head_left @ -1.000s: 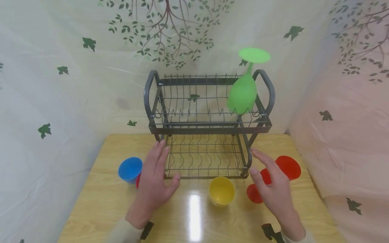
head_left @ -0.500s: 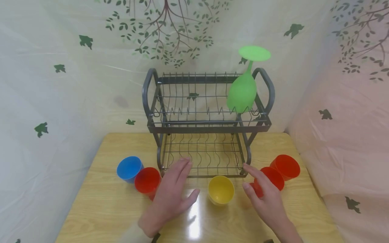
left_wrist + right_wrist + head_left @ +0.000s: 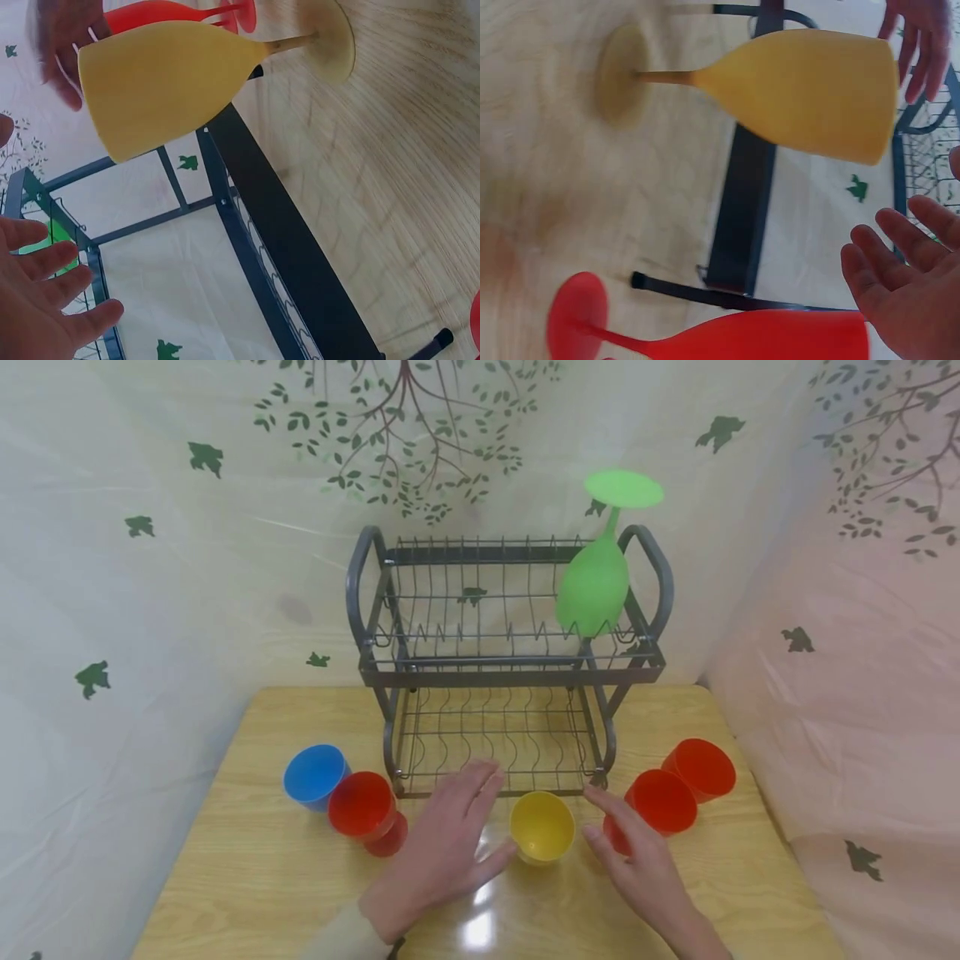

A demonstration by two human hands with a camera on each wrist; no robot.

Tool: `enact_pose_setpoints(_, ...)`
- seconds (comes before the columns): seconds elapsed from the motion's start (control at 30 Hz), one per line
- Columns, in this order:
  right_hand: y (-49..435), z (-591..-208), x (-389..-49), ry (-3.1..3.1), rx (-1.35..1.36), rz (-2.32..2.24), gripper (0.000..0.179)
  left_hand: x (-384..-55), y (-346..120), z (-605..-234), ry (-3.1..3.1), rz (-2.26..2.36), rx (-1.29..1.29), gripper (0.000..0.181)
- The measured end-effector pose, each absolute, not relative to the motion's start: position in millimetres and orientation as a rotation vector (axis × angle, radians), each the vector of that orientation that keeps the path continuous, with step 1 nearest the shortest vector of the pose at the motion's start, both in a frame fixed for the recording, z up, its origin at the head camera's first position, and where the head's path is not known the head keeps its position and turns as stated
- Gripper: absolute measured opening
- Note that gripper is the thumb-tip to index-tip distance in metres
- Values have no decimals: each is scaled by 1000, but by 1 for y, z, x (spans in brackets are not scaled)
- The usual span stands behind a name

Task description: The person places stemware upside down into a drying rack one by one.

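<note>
A yellow wine glass (image 3: pixel 542 828) stands upright on the table in front of the dish rack; both wrist views show its bowl, stem and foot from the side. My left hand (image 3: pixel 450 839) is just to its left, fingers extended and thumb toward the bowl, holding nothing. On the other side my right hand (image 3: pixel 637 868) is likewise open, its thumb and index fingertips near the yellow bowl. A green wine glass (image 3: pixel 596 581) rests upside down on the upper tier of the black two-tier dish rack (image 3: pixel 513 677).
To the left on the table stand a blue cup (image 3: pixel 315 777) and a red wine glass (image 3: pixel 363 807). At right are a red wine glass (image 3: pixel 663 802), partly behind my right hand, and another red cup-shaped vessel (image 3: pixel 701 768). A patterned sheet hangs behind.
My left hand has moved right and toward the yellow wine glass, uncovering the red wine glass at left. My right hand has shifted left, closer to the yellow glass.
</note>
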State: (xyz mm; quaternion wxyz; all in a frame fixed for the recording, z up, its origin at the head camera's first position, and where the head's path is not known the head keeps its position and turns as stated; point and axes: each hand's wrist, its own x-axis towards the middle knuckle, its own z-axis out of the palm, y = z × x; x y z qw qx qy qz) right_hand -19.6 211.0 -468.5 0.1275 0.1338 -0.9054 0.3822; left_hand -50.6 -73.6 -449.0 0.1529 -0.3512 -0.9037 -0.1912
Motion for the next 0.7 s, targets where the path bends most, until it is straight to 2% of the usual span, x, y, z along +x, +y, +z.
enact_pose_setpoints(0.33, 217, -487, -18, -2801, 340, 1112, 51, -50, -56, -451, -2707, -382, -1075, 88)
enact_pose_setpoints(0.7, 221, -507, -17, -2855, 347, 1128, 50, -60, -40, -456, -2614, -385, -1246, 80)
